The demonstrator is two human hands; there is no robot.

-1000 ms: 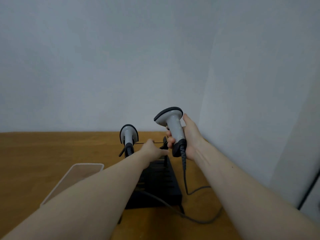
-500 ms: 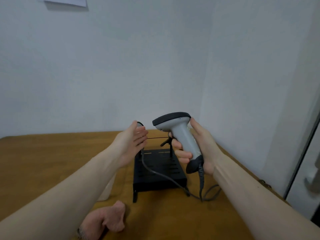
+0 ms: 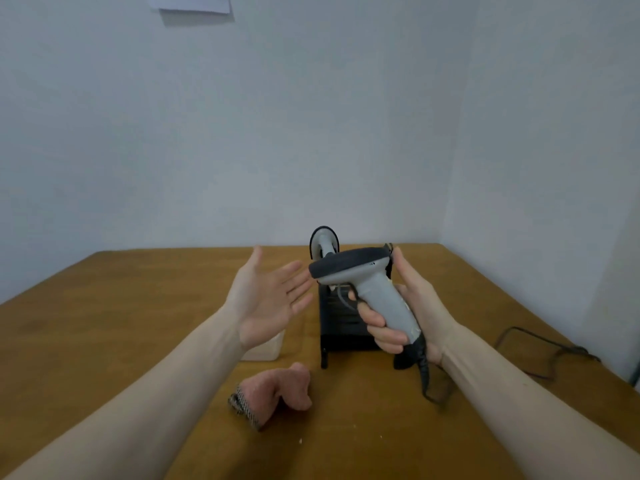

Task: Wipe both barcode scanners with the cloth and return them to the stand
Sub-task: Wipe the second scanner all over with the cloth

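My right hand [image 3: 412, 310] grips the handle of a grey barcode scanner [image 3: 367, 282] with a black head, held above the table with the head pointing left. Its black cable [image 3: 427, 382] hangs down from the handle. My left hand [image 3: 266, 299] is open, palm turned up, fingers straight, just left of the scanner's head and not touching it. A second scanner [image 3: 323, 242] stands in the black stand [image 3: 341, 327] behind. A crumpled pink cloth [image 3: 273, 388] lies on the wooden table [image 3: 104, 323] in front of the stand.
A white box [image 3: 265, 348] sits on the table under my left wrist, left of the stand. A black cable [image 3: 540, 344] trails over the table at the right. White walls close the back and right side. A paper sheet [image 3: 194, 3] hangs on the wall.
My right hand has brought the scanner away from the stand and toward me, tilting its head to the left. My left hand left the stand and opened with the palm up. The view dropped, showing the cloth.
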